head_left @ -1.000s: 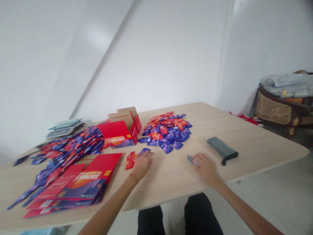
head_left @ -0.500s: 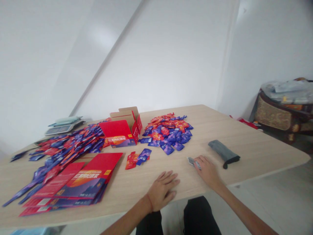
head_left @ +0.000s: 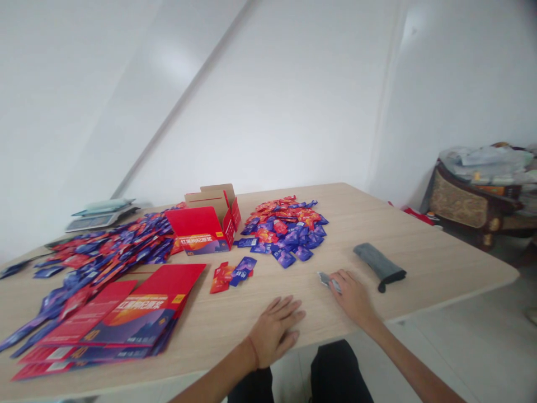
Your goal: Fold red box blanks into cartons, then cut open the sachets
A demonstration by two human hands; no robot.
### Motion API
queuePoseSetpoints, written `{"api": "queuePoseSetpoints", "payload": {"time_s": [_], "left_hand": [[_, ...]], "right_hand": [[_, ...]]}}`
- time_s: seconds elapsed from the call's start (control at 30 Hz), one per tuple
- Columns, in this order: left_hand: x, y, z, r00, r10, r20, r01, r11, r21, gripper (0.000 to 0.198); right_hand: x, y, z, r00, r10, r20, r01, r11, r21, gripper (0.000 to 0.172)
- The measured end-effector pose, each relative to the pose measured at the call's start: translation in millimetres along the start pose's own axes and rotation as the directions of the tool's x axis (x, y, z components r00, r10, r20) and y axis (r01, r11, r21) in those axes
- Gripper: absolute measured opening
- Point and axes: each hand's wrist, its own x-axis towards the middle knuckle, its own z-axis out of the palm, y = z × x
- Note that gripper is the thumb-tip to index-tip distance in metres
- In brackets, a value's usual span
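My left hand (head_left: 274, 331) lies flat on the table near its front edge, fingers spread and holding nothing. To its right, the fingers of my right hand (head_left: 352, 295) are closed over a small grey-white packet (head_left: 325, 280) that rests on the tabletop. A grey pouch (head_left: 380, 264) with a dark end lies just beyond my right hand. A few red and purple sachets (head_left: 233, 273) sit ahead of my left hand. Farther back is a heap of red and purple sachets (head_left: 286, 228), beside an open red carton (head_left: 201, 230).
Flattened red cartons (head_left: 138, 308) are stacked at the front left of the table (head_left: 428, 246). Behind them spreads a large pile of sachet strips (head_left: 113, 246), with a scale (head_left: 98, 220) at the back left. An armchair (head_left: 459, 196) heaped with bags stands at the right.
The whole view has shifted slightly, so the table's contents appear a little farther left. Both hands keep their places on the table.
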Motion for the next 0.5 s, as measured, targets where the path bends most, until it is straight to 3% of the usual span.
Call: {"api": "queuePoseSetpoints", "payload": {"time_s": [0.17,0.23,0.33,0.43,0.5], "left_hand": [[1.1,-0.9,0.8,1.0,0.015,-0.022,-0.014,0.999,0.035,0.053],[10.9,-3.4,-4.1,1.0,0.017,-0.016,-0.015,0.991,0.131,0.048],[43.9,-16.2,-20.9,0.997,-0.082,-0.009,0.078,0.903,0.422,0.047],[90.8,-42.0,-41.3,0.984,-0.165,-0.073,0.179,0.84,0.512,0.05],[120.7,-61.7,-51.0,0.984,-0.166,-0.06,0.172,0.82,0.546,0.05]], "right_hand": [[-0.1,-0.2,1.6,1.0,0.01,0.0,-0.01,1.0,-0.01,0.017],[0.1,-0.8,1.3,1.0,0.017,0.005,-0.017,1.0,-0.015,0.016],[0.4,-1.0,1.3,1.0,0.023,0.017,-0.023,1.0,-0.01,0.016],[0.6,0.1,2.9,0.999,0.026,0.023,-0.026,1.0,0.003,0.015],[0.8,1.0,4.1,1.0,0.024,0.018,-0.025,1.0,0.008,0.015]]}}
